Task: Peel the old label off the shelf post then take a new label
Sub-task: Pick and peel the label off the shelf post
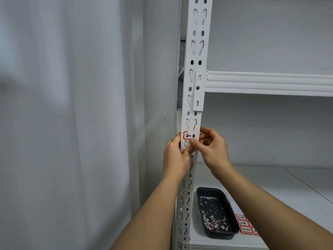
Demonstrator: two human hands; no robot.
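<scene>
Since the old label (187,135) was still stuck flat on the shelf post (195,91), just below the middle of the frame and partly over the post's slots, the main risk looked like tearing — thin paper picked at from one edge tends to come away in scraps, and the black tray (215,212) at lower right was already full of bits like that. Pulling fast or at a steep angle would probably do it. A nail could also slip into a slot and lose the edge.

The left hand (175,156) was wrapped around the post's left side just under the label, thumb pressed on the front face. The right hand (210,147) came in from the right, fingers curled, thumb tip right at the label's lower right edge — whether it had actually pinched a corner, I couldn't tell. New labels (244,223) sat on the shelf beside the tray, partly behind the right forearm.
</scene>
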